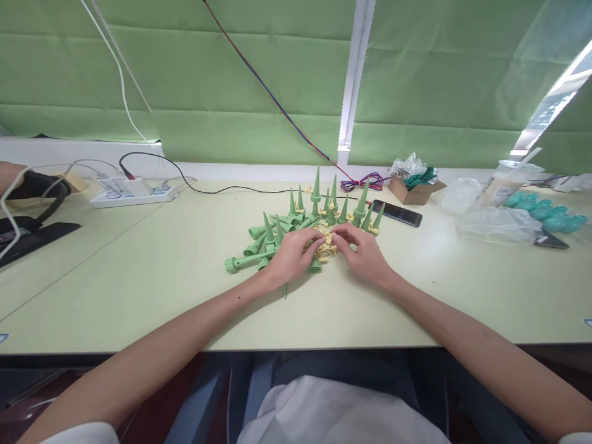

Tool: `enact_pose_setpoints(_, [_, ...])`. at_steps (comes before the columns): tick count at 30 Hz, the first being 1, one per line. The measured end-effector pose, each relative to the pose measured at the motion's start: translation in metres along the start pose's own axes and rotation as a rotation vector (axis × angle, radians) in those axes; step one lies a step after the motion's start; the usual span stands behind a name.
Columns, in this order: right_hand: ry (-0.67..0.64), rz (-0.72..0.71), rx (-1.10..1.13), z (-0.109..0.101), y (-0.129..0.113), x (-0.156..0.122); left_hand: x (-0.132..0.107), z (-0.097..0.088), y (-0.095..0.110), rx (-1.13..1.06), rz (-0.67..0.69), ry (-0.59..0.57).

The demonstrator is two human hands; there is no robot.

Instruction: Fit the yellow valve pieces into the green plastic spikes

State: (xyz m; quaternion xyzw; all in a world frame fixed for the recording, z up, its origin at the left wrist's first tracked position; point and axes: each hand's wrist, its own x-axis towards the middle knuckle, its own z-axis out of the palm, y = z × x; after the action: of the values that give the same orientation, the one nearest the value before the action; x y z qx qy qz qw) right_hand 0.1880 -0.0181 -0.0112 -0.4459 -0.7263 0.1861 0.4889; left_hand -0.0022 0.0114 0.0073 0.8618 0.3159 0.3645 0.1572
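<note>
In the middle of the table, green plastic spikes [316,190] lie and stand in a loose cluster, some upright with points up, others on their sides. Small yellow plastic pieces [329,250] are heaped at its near side, and some upright spikes carry similar yellow parts. My left hand [296,254] comes in over the cluster's near left, thumb and fingers pinched together above the yellow heap. Facing it, my right hand [361,251] is pinched too, its fingertips close to the left ones. Whatever lies between the fingertips is too small and too covered to make out.
A phone [398,213] and a cardboard box [413,193] with green material stand behind right. Farther right are a drink cup [500,184], plastic bags and teal bulb shapes [555,217]. At left are a power strip [139,197], cables and another person's forearm [10,176].
</note>
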Motion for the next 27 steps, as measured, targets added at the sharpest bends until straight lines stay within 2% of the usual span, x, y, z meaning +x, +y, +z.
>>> enact_pose_setpoints(27, [0.001,0.075,0.017,-0.0003,-0.0021,0.0012,0.0004,-0.0004,0.0011,0.035,0.014,-0.001])
